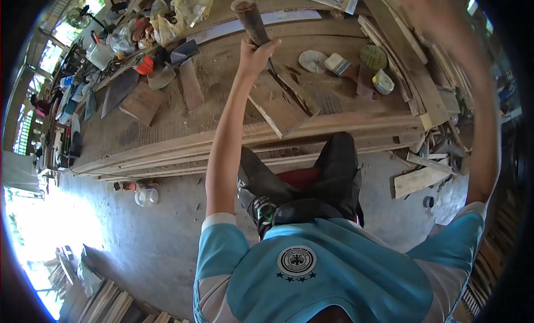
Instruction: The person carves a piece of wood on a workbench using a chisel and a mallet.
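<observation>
My left hand [257,57] is closed around the lower part of a chisel's thick wooden handle [253,23]. The narrow metal chisel blade [271,67] points down at a wooden block [278,103] lying on the bench edge in front of my knees. A long dark slot runs along the block, and the blade's tip is at its upper end. My right hand [431,11] is raised at the top right, smeared by motion and partly cut off by the frame. Its fingers, and anything in them, cannot be made out.
A paintbrush [340,66], a pale round disc [313,61], a greenish disc [373,57] and a small round container [382,82] lie right of the block. Left are an orange cup [143,64] and plastic bags [192,6]. Scrap wood [421,178] lies at right.
</observation>
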`<action>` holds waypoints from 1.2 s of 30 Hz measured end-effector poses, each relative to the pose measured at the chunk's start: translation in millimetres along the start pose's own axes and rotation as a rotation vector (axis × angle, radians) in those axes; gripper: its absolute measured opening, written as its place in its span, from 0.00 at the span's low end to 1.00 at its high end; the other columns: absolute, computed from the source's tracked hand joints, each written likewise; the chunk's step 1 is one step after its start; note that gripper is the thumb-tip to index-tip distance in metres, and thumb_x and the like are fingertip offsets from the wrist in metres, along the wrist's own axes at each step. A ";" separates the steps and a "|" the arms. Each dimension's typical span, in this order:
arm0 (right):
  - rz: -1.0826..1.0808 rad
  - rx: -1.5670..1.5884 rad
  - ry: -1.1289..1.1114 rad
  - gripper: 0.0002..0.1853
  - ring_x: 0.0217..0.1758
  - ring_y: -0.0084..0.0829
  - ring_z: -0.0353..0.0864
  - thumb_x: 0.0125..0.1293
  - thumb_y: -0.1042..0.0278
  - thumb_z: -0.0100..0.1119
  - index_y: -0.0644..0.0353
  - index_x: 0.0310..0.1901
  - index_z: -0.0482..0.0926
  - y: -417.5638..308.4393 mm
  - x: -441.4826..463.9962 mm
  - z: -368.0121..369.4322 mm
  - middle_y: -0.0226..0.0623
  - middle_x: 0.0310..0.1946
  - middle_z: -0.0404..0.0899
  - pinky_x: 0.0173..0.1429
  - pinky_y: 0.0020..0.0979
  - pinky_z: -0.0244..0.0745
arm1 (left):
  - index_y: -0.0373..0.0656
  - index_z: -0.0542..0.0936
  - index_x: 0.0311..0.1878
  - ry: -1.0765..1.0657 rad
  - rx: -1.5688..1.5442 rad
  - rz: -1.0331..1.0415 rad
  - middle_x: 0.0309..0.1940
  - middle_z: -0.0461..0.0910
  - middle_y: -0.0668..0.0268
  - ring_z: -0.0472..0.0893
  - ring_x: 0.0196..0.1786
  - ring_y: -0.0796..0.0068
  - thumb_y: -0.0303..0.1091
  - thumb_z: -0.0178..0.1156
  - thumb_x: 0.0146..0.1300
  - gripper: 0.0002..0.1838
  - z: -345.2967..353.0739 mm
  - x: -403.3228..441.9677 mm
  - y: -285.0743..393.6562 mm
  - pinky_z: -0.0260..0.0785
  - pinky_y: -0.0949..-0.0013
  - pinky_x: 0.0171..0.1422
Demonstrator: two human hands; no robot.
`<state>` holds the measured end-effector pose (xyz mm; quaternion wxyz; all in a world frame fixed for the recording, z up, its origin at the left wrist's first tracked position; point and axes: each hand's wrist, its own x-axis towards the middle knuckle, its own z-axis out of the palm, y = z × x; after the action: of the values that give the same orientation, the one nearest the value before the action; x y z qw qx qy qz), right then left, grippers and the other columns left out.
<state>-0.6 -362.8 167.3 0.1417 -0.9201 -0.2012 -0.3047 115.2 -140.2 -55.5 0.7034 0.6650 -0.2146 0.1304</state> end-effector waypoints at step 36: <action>-0.033 1.069 -0.152 0.36 0.58 0.30 0.62 0.51 0.46 0.56 0.60 0.58 0.60 -4.1 44.2 182.7 0.43 0.55 0.63 0.56 0.31 0.62 | 0.45 0.59 0.15 -0.512 -0.365 -0.290 0.11 0.59 0.69 0.60 0.18 0.78 0.27 0.56 0.43 0.14 -18.2 33.0 -8.2 0.52 0.74 0.28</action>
<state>122.0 -276.7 53.8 0.5702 -0.7360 -0.3525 -0.0947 150.2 -126.2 -47.4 0.7451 0.5630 -0.3073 -0.1826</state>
